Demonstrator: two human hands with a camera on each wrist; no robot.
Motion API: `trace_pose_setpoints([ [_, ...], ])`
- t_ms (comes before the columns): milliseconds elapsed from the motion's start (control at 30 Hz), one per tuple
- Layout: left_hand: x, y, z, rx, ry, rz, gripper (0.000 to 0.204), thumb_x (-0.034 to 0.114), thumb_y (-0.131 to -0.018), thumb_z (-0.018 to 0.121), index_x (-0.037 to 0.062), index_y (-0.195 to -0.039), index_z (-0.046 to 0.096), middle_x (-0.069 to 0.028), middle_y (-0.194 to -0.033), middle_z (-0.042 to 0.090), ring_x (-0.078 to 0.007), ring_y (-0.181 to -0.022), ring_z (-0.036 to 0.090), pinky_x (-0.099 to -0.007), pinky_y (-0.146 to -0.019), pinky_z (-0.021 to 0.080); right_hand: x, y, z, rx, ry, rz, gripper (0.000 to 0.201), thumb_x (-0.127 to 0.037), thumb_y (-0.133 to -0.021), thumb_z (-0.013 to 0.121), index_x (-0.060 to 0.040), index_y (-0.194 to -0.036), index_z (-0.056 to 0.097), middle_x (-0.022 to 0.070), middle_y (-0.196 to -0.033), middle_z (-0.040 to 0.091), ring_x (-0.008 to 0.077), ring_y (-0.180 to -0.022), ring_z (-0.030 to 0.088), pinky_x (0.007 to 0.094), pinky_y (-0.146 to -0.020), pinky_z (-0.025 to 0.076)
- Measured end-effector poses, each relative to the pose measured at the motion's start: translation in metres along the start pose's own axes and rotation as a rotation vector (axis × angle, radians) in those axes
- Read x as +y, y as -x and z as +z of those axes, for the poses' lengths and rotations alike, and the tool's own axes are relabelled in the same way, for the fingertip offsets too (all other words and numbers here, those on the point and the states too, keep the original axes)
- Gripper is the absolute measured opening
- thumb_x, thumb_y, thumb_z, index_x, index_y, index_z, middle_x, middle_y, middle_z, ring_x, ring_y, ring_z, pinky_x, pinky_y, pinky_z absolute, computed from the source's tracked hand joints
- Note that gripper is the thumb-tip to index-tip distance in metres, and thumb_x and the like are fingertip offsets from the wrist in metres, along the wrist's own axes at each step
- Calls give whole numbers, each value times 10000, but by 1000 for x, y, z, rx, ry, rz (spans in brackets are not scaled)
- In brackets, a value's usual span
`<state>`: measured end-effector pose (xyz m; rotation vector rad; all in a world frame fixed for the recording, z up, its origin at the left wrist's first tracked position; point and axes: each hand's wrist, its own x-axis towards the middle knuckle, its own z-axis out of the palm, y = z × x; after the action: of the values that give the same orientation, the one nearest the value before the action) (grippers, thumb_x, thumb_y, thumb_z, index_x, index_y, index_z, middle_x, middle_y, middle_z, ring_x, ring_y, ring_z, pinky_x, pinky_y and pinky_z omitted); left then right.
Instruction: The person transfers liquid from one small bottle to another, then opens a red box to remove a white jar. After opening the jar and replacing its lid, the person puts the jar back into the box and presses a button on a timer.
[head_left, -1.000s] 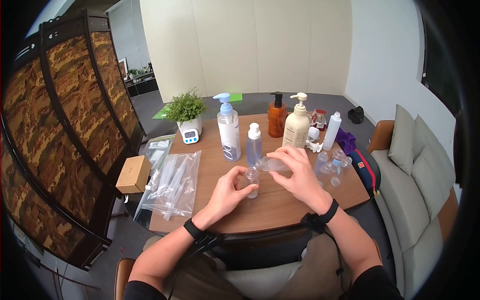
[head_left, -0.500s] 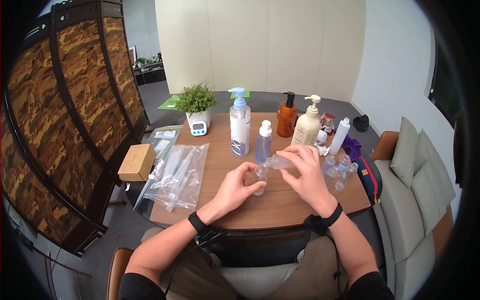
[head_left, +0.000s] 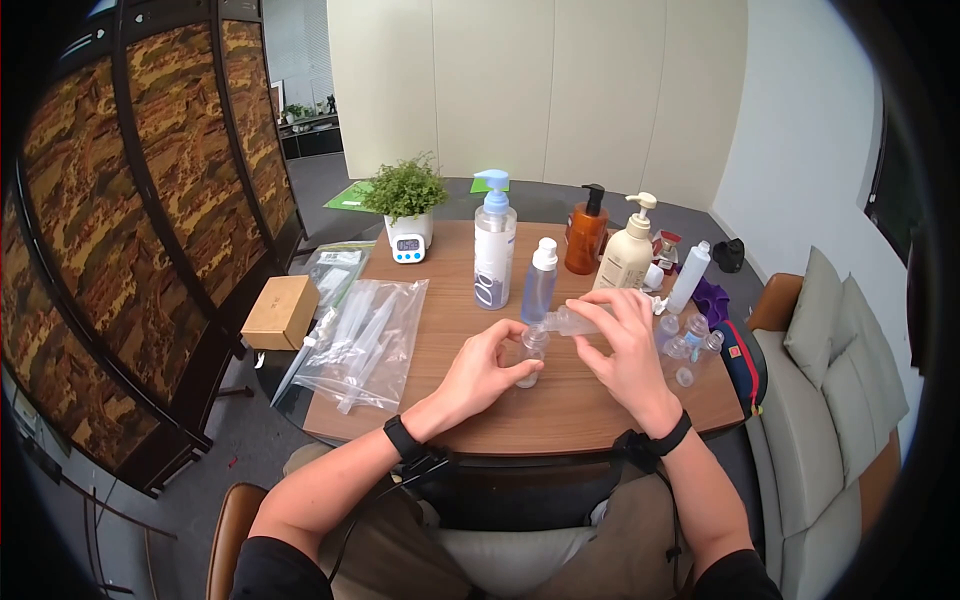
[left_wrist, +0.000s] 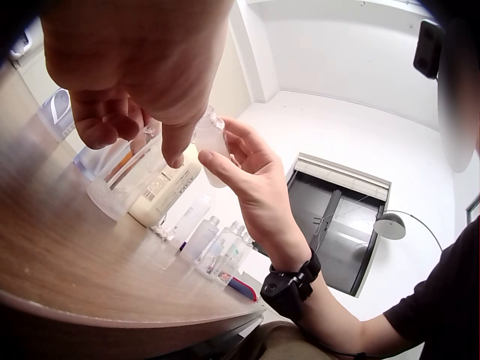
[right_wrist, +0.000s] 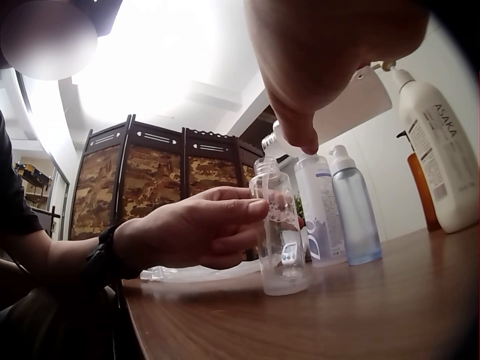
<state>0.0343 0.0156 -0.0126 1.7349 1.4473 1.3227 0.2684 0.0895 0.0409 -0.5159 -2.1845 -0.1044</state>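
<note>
A: Where are the two bottles at the center of the scene?

B: A clear plastic bottle (head_left: pixel 531 372) stands upright on the wooden table (head_left: pixel 470 425), near its front edge, while a frosted bottle (head_left: pixel 575 321) is held tilted above it, neck angled down at the open mouth. Whether the two rims touch cannot be told.

A: And the fingers?

B: A seated person's left hand (head_left: pixel 485 370) steadies the upright bottle, thumb and fingers gripping its sides. The right hand (head_left: pixel 630 350) pinches the frosted bottle between thumb and fingers.

A: What surrounds them?

B: Just behind stands a small blue pump bottle (head_left: pixel 539 290), with a blue-topped pump bottle (head_left: pixel 494 260), an amber pump bottle (head_left: pixel 584 243) and a cream pump bottle (head_left: pixel 622 262), labeled ASAKA, farther back. Small clear bottles (head_left: pixel 676 347) cluster to the person's right.

A: On the other side?

B: A clear plastic bag (head_left: pixel 395 350) of slender items lies beside a cardboard box (head_left: pixel 281 312); beyond, a digital timer (head_left: pixel 407 248) sits before a potted plant (head_left: pixel 405 190).
</note>
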Motion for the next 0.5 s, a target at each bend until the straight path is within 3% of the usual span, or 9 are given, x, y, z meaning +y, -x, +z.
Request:
trace_pose_setpoints([
  [500, 0, 0, -1, -8, -11, 1, 487, 243, -946, 906, 6, -1296, 663, 44, -608, 446, -51, -564, 356, -319, -544, 302, -1, 0, 0, -8, 20, -3, 461, -26, -835, 828, -106, -1284, 761, 68, -1227, 687, 308, -1223, 620, 502, -1162, 416],
])
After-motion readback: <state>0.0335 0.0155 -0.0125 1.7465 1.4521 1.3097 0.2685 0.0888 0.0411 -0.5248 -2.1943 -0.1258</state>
